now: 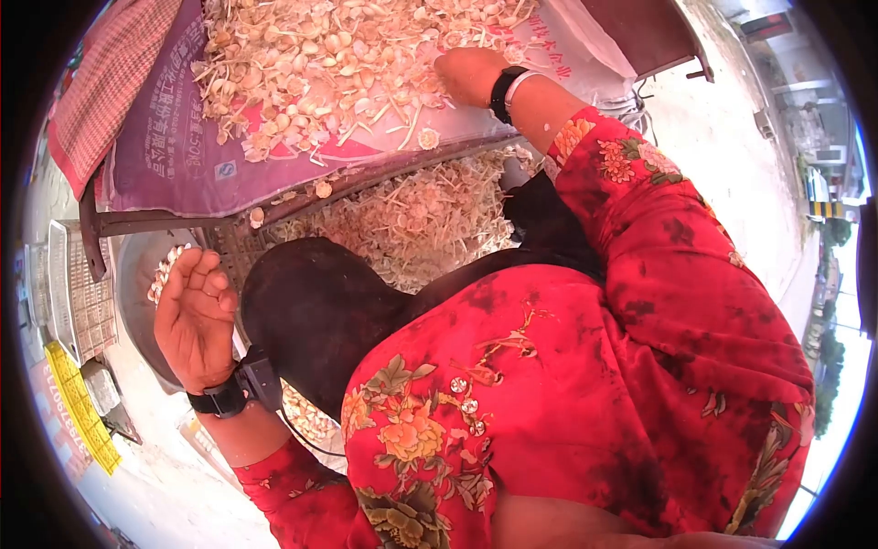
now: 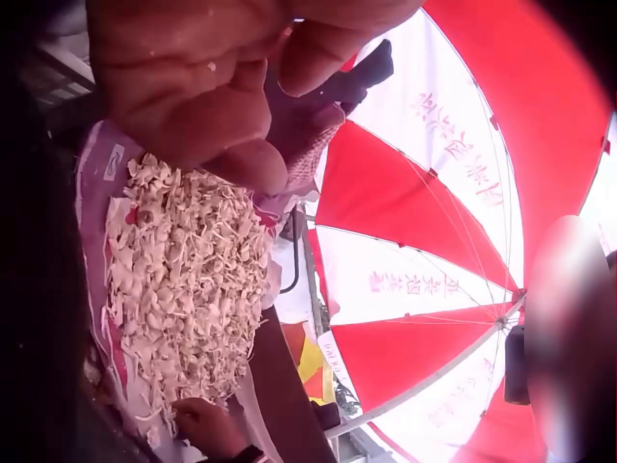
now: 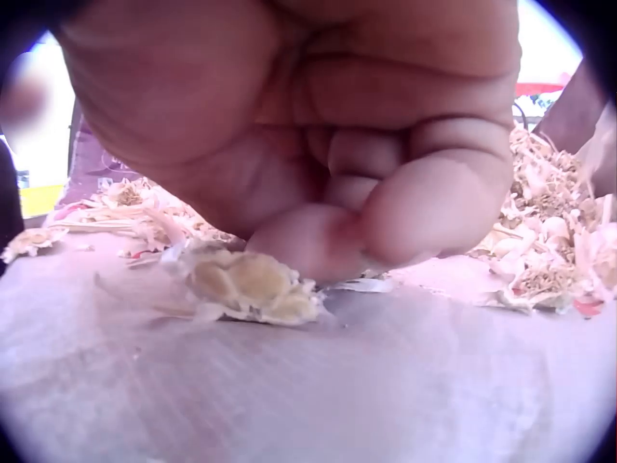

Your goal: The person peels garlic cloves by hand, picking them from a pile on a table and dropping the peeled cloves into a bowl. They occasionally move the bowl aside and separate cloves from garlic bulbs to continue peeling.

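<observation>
Pale garlic-like pieces and dry stalks [image 1: 320,64] lie heaped on a printed purple sack [image 1: 183,156]. At the heap's near right edge, the right hand [image 1: 471,75] reaches down to the sheet, also visible in the left wrist view [image 2: 207,429]. Close up, its fingers [image 3: 439,207] are curled, tips low beside a pale clustered piece [image 3: 253,286]; no hold on it is visible. Palm up, the left hand [image 1: 197,320] hangs over a metal basin [image 1: 137,302], fingers loosely bent and nothing seen in the palm. Small white pieces [image 1: 165,274] show beyond its fingers.
Below the sack's table edge [image 1: 302,197], more stalks and husks [image 1: 412,220] are piled by the person's dark-trousered legs [image 1: 315,311]. Pale crates [image 1: 82,284] stand at the left. A checked cloth [image 1: 114,91] hangs over the far left corner. Overhead is a red-and-white umbrella [image 2: 415,203].
</observation>
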Available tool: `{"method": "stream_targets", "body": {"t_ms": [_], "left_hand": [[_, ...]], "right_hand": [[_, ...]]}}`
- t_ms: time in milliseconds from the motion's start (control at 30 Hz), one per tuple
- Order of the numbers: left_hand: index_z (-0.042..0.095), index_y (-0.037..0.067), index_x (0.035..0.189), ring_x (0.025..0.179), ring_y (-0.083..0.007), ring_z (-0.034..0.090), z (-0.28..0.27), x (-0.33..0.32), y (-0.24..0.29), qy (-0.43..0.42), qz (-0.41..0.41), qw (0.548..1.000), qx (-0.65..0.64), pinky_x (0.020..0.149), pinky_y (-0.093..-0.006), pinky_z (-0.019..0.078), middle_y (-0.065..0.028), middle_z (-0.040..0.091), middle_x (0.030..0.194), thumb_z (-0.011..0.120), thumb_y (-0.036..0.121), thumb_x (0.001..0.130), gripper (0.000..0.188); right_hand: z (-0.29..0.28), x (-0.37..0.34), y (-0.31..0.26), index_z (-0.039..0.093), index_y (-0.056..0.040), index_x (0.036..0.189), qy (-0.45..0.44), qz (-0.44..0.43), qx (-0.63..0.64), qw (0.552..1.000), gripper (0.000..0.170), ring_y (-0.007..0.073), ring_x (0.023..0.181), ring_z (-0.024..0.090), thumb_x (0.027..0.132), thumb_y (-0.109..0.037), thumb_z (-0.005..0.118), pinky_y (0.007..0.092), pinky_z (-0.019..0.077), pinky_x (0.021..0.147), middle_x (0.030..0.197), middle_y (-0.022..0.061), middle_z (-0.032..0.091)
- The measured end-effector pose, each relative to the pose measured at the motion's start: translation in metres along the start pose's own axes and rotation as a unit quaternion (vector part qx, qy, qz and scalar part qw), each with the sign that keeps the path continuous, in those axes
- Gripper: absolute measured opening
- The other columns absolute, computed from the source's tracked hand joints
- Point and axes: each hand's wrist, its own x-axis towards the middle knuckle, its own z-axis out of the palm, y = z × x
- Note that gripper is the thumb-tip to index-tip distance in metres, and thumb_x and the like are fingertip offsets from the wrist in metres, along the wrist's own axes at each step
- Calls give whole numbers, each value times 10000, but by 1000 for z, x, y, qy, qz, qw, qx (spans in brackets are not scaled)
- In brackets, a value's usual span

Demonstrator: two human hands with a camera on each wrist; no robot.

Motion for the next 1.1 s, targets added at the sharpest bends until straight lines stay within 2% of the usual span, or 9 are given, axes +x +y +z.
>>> {"method": "stream_targets", "body": {"t_ms": [133, 300, 400, 500, 633, 733, 767, 900, 1100], "left_hand": [[542, -30, 1116, 810, -194, 586, 82, 47, -29, -122, -80, 989, -12, 650, -300, 466, -133, 622, 1000, 468, 208, 953, 298], [548, -29, 1099, 764, -215, 615, 113, 103, -93, -146, -167, 975, -8, 620, -303, 487, -147, 636, 970, 486, 218, 937, 302], [545, -28, 1101, 794, -243, 636, 110, 125, -132, -140, -221, 965, -31, 620, -307, 502, -163, 637, 991, 469, 270, 941, 347], [543, -23, 1113, 839, -263, 644, 121, 130, -142, -95, -245, 965, -1, 642, -322, 511, -171, 637, 1006, 434, 345, 947, 418], [563, 1, 1043, 827, -261, 641, 117, 137, -145, -97, -240, 964, -53, 635, -328, 499, -164, 640, 980, 400, 374, 947, 418], [580, 14, 940, 738, -227, 616, 112, 141, -146, -42, -254, 966, 35, 583, -295, 457, -140, 643, 895, 413, 356, 941, 381], [582, 17, 917, 710, -216, 600, 110, 141, -146, -43, -256, 965, 24, 569, -289, 443, -131, 639, 866, 421, 351, 938, 371], [586, 27, 863, 640, -181, 556, 110, 144, -144, -38, -250, 967, 38, 534, -277, 411, -102, 622, 790, 460, 332, 921, 335], [588, 34, 861, 614, -140, 548, 111, 146, -143, -45, -238, 969, 58, 500, -254, 402, -77, 614, 762, 505, 281, 896, 263]], "right_hand": [[2, -3, 10, 623, -36, 984, 54, 59, 126, 989, 236, 347, 957, 620, 800, -118, 501, 423, 487, 808, 979, 208, 647], [5, -5, 31, 635, -34, 921, 32, 152, 451, 879, 172, 146, 603, 631, 799, -148, 592, 303, 515, 543, 746, 78, 656], [-25, -27, 1, 614, 5, 990, -31, 49, 669, 741, 189, 138, 568, 601, 829, -89, 581, 259, 501, 547, 730, 67, 634], [-38, -38, -27, 623, -3, 999, -112, -34, 670, 733, 179, 113, 571, 585, 843, -86, 596, 237, 474, 533, 713, 56, 626], [-35, -30, -43, 640, -14, 1002, -60, -85, 550, 829, 198, 81, 607, 579, 856, -146, 635, 222, 459, 535, 752, 39, 631], [-19, 7, -31, 672, -52, 939, 105, -19, 450, 886, 184, 160, 628, 633, 822, -194, 663, 285, 504, 580, 742, 74, 654], [-14, 21, -23, 661, -68, 998, 186, -64, 299, 934, 225, 285, 785, 659, 834, -217, 625, 358, 519, 712, 840, 148, 667], [3, 69, -15, 616, -83, 1118, 120, -55, 189, 973, 331, 358, 988, 600, 835, -253, 587, 424, 471, 870, 1000, 210, 643], [22, 58, -7, 638, -63, 1065, 123, -39, 164, 978, 328, 309, 838, 641, 802, -256, 661, 368, 513, 747, 894, 163, 652]]}}
